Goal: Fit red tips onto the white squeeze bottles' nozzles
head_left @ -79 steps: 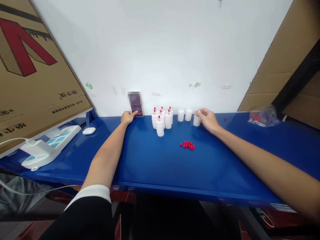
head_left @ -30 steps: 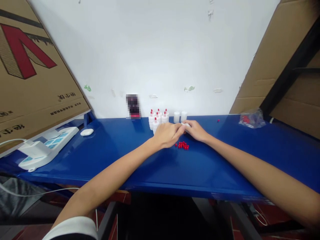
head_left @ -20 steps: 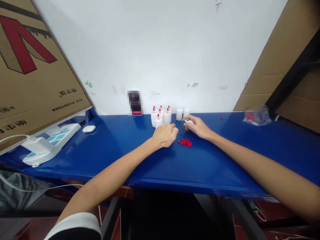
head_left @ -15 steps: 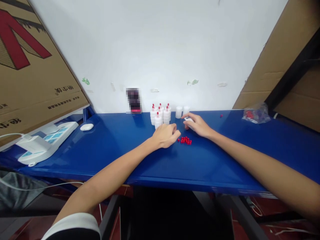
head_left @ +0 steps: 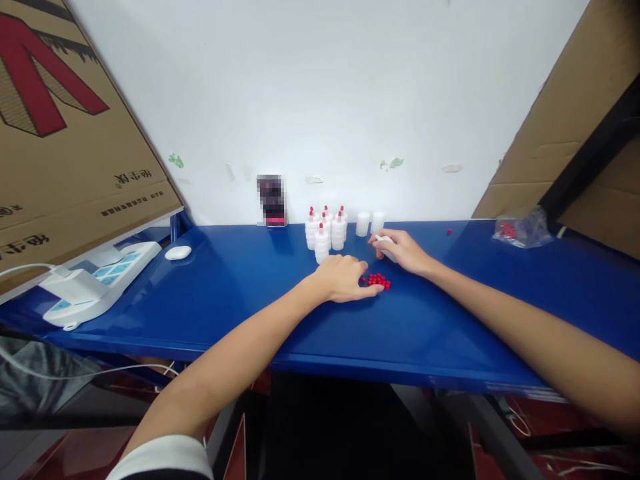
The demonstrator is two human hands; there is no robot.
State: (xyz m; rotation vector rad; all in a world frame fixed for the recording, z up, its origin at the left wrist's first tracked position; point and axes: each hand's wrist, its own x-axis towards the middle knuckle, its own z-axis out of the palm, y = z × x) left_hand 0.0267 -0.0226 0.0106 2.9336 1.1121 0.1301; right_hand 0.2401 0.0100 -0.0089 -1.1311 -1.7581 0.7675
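Note:
My left hand [head_left: 345,279] is low over the table, thumb stretched out along the near side of a cluster of small red caps [head_left: 376,279]. Its fingers are apart and I see nothing in them. To the right, my right hand [head_left: 406,252] is closed around a small white plastic piece [head_left: 385,240], partly covered by the fingers, so its exact kind is unclear. Beyond my left hand stands a group of small white bottles [head_left: 323,245] with red tips. Two plain white cylinders [head_left: 363,225] stand right of that group, near the wall.
A clear plastic bag [head_left: 524,227] with red pieces lies at the far right, and one loose red cap [head_left: 449,232] lies left of it. A power strip [head_left: 113,277] and a white rounded case [head_left: 178,253] are on the left. A pixelated box-like object [head_left: 273,200] leans against the wall.
My left hand has opened its thumb out and moved rightward to the red caps. My right hand has turned slightly, showing more of the white piece. The whole view has shifted a little.

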